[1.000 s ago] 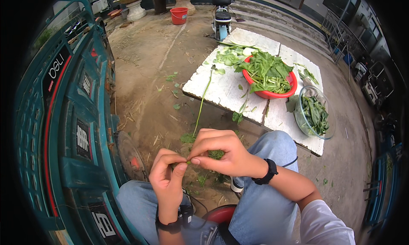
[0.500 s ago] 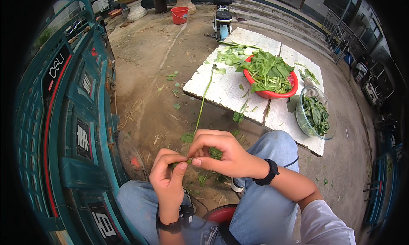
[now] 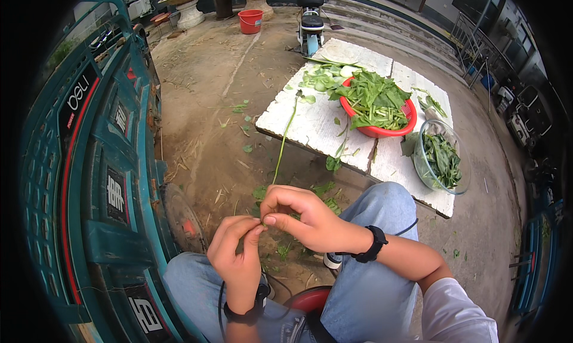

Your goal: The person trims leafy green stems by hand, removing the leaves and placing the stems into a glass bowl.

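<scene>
A long thin green stem (image 3: 286, 136) reaches from over the near left edge of the white table down behind my right hand. My right hand (image 3: 310, 219), with a black band on the wrist, is closed in a pinch on its lower end. The fingertips of my left hand (image 3: 234, 247) meet those of the right, pinched on a small green bit of the same stem; the fingers hide most of it. Both hands are above my knees. On the table stand a red basket (image 3: 382, 133) heaped with leafy greens (image 3: 377, 95) and a clear glass bowl (image 3: 422, 164) of darker leaves (image 3: 441, 158).
The white table (image 3: 352, 141) is ahead to the right, with cut leaves scattered on it. A green cargo vehicle (image 3: 110, 235) stands close at my left. Leaf scraps lie on the ground. Farther off are a red bucket (image 3: 250, 23) and a scooter (image 3: 311, 29).
My right hand has shifted slightly left, and the two hands' fingertips have come closer together at the stem. My left hand has turned a little. The basket and bowl have not moved.
</scene>
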{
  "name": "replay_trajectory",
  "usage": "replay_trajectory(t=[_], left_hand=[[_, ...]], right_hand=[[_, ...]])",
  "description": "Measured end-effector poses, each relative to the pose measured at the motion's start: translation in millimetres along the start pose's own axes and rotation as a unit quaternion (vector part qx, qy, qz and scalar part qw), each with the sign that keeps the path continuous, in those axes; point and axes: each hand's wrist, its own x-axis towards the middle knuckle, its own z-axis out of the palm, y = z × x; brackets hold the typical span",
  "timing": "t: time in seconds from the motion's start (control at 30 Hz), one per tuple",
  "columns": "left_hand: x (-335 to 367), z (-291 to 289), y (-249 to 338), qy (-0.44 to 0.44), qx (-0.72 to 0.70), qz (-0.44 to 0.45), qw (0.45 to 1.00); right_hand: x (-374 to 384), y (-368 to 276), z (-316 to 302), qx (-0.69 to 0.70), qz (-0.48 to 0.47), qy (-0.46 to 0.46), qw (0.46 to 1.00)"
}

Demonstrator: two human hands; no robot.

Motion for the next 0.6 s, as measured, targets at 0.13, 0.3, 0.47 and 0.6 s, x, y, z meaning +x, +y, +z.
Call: replay_trajectory(t=[0.13,0.3,0.47,0.6], left_hand=[[-0.2,1.0,-0.5,0.000,-0.020,0.006,1.000],[-1.2,0.6,0.1,0.000,-0.024,0.013,1.000],[-1.8,0.7,-0.4,0.009,-0.029,0.011,0.999],[-0.2,4.8,3.6,0.042,-0.058,-0.007,0.997]], right_hand=[[0.9,-1.3,-0.2,-0.015,-0.006,0.008,1.000],[1.0,-0.9,1.2,-0.016,-0.010,0.011,1.000],[0.8,-1.5,-1.2,-0.008,0.000,0.005,1.000],[2.1,-1.8,-3.7,0.016,0.000,0.022,1.000]])
